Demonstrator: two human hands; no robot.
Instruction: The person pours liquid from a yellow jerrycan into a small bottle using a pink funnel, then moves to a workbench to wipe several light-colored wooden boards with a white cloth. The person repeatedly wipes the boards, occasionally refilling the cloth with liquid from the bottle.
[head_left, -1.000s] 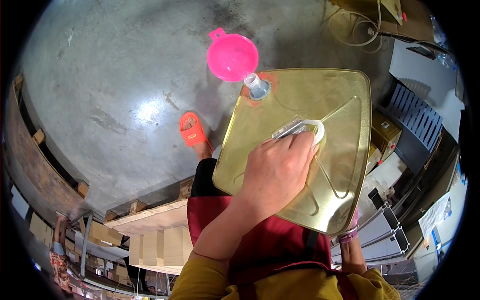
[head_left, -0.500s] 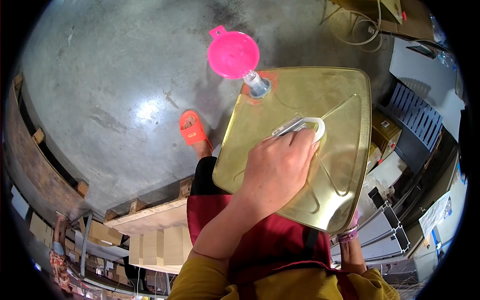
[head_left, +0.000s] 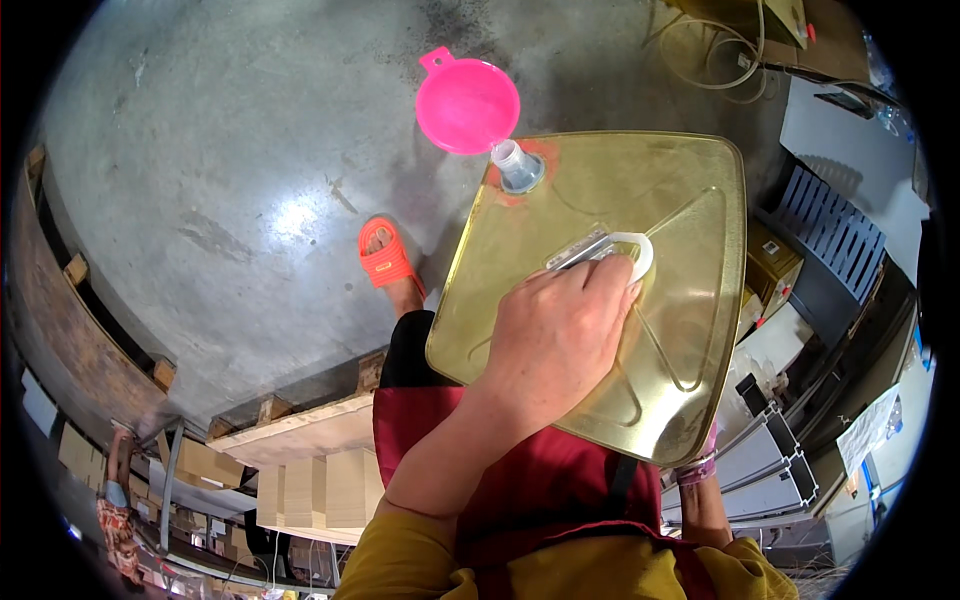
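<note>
A large gold-coloured metal can (head_left: 580, 165) is tilted in front of me, its flat top facing up toward me. My left hand (head_left: 560, 320) is closed round the white plastic handle (head_left: 643, 258) at the middle of that top. From the can's far left corner sticks out a translucent plastic spout (head_left: 520, 168), with reddish marks round its base. The spout's mouth is at the near edge of a bright pink funnel (head_left: 467, 103); what the funnel rests on is hidden. My right hand (head_left: 699, 466) is at the can's near right edge, only its banded wrist showing, its fingers hidden behind the can.
My foot in an orange slipper (head_left: 384, 255) stands on the concrete floor left of the can. A wooden pallet (head_left: 300, 430) with cardboard boxes (head_left: 318, 490) is at the lower left. At right are a grey slatted crate (head_left: 830, 225) and a gold carton (head_left: 775, 268). A clear hose (head_left: 700, 75) lies coiled at the top right.
The can and spout have shifted very slightly, and the clear liquid seen at the spout's mouth shows less now. Both hands keep their places.
</note>
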